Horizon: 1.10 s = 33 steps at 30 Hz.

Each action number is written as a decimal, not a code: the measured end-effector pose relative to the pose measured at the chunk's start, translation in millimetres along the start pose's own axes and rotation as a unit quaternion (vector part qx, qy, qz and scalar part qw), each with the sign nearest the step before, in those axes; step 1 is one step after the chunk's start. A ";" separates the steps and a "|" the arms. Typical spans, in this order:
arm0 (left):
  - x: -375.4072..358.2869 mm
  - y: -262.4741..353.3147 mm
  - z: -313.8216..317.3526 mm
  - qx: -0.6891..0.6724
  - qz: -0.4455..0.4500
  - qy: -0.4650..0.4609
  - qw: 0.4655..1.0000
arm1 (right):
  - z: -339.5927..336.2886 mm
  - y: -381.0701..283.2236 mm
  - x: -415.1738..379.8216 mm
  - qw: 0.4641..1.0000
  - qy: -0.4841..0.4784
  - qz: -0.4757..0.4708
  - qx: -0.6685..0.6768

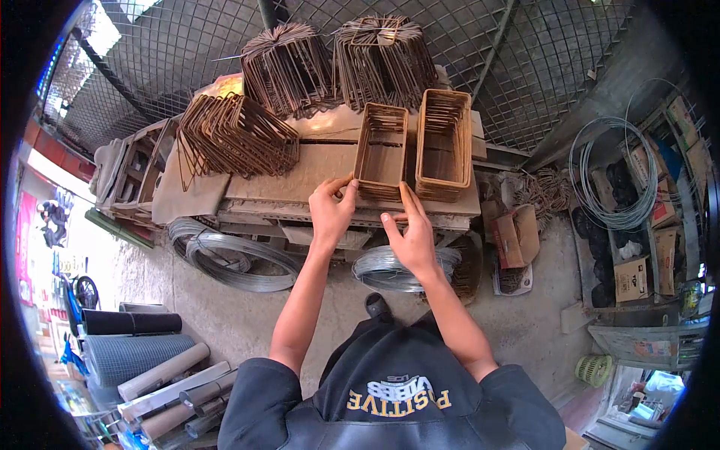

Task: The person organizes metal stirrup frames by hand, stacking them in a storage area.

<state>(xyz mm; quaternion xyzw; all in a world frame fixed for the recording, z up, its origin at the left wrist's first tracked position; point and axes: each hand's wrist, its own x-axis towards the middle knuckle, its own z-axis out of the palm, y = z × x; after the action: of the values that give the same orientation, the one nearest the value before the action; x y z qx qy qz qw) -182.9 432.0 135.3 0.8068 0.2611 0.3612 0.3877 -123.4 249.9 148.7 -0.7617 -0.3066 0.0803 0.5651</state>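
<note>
From the head camera, looking down past the person's dark top, both bare hands reach up to a worn table covered with rusty bent-wire frames. The left hand has its grip closed on the near left corner of a neat stack of rectangular frames, thumb and fingers pinching the bottom edge. The right hand lies with fingers stretched out flat, fingertips touching the same stack's near right corner; its grip is open and has hold of nothing.

That stack sits near the table's front edge, at about twelve o'clock from the hands. Just beside it, at one o'clock, stands a second stack of frames, touching or nearly touching the first. At ten o'clock a fanned bundle of frames leans loosely, and further back, at eleven and twelve o'clock, two more fanned bundles rest against a sheet of wire mesh.

Below the table on the floor lie coils of grey wire, one under the left hand's side and another coil under the right hand. At three o'clock a larger wire loop hangs near shelves of cardboard boxes. At eight o'clock lie rolls of mesh.
</note>
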 end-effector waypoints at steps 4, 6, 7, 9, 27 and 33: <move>-1.3 7.1 -5.7 -0.015 -0.011 -0.016 1.000 | -6.1 0.7 -5.1 1.000 -0.009 -0.001 0.005; -6.3 13.7 -7.2 -0.042 -0.076 -0.028 0.996 | -12.4 3.5 -10.3 1.000 -0.009 -0.004 0.001; -10.5 11.9 -5.0 -0.043 -0.078 -0.031 0.996 | -16.9 3.8 -13.4 1.000 -0.011 -0.008 -0.002; -21.5 8.4 1.5 -0.052 -0.057 0.021 0.997 | -31.2 4.6 -21.4 1.000 -0.018 0.005 0.006; -234.6 115.2 174.5 -0.022 -0.095 0.077 0.992 | -289.8 170.8 -115.3 0.994 -0.025 0.107 0.003; -281.4 135.3 257.8 -0.041 -0.137 -0.006 0.990 | -371.2 290.8 -158.5 0.971 -0.057 0.219 -0.076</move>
<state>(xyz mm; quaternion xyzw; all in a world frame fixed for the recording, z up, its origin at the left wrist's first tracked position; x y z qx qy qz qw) -131.0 45.8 25.4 0.7489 0.3522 0.3104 0.4677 33.4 -190.2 -22.2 -0.8450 -0.1697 0.2221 0.4558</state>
